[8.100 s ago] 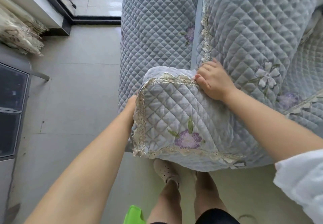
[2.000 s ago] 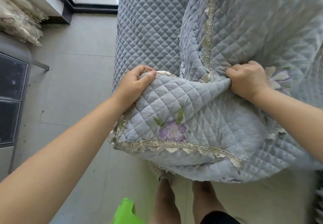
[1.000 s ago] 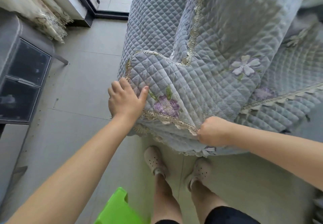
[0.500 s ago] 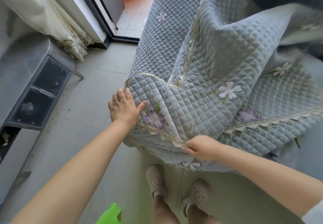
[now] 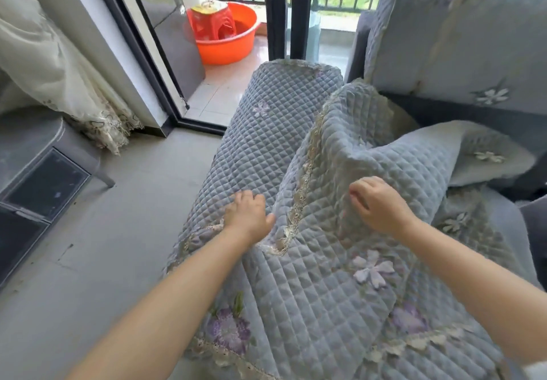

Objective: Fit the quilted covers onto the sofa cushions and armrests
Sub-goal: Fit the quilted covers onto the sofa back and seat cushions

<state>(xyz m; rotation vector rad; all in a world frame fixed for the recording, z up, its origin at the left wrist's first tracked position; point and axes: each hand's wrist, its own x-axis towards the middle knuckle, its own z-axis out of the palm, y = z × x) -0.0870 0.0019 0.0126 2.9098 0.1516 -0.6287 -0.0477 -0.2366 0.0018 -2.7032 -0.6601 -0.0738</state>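
Head view: the person stands at the sofa's armrest (image 5: 266, 130), both hands on quilted grey fabric.
Left hand (image 5: 248, 216): fingers straight and flat on the armrest cover, holding nothing; it likely pins that layer so it stays put.
Right hand (image 5: 377, 203): fingers curled into the seat cover (image 5: 370, 148), apparently pinching a fold, though blur hides the fingertips; beyond the grip the cloth rears up in a loose hump, probably lifted to be spread over the seat.
Lace trim (image 5: 302, 199): runs between the two hands, marking the seat cover's edge beside the armrest.
Back cushion (image 5: 461, 39): past the right hand, already covered.
Floor (image 5: 97, 255): grey tiles, left of the left hand.
Room: a pale curtain (image 5: 56, 83) and dark cabinet (image 5: 35, 184) further left; past the armrest an open balcony door, with an orange basin (image 5: 228, 48) holding a red stool (image 5: 211, 22).
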